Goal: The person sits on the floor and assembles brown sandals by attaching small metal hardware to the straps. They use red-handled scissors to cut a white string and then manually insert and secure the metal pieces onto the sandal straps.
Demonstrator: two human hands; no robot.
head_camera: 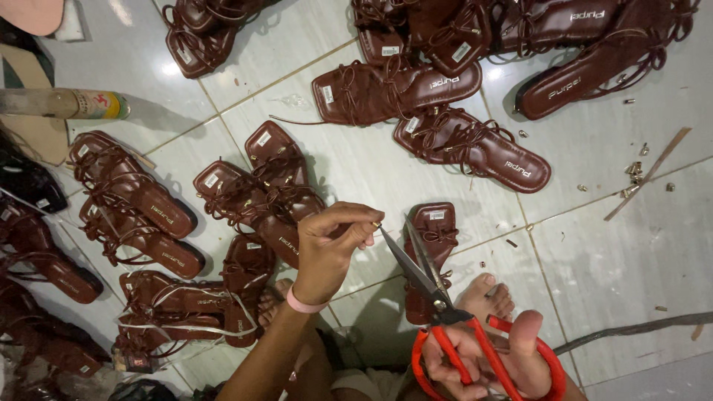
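My left hand, a pink band on its wrist, pinches the small tip of a thin lace between thumb and finger. My right hand grips red-handled scissors, whose blades are apart and point up-left, almost touching the pinched tip. Just behind the blades a dark brown strappy sandal lies on the white tiled floor. My bare feet rest on the tiles below it.
Several matching brown sandals lie scattered, one cluster at left and one at the top. A spray can lies far left. Small metal bits, a wooden stick and a dark cable are at right.
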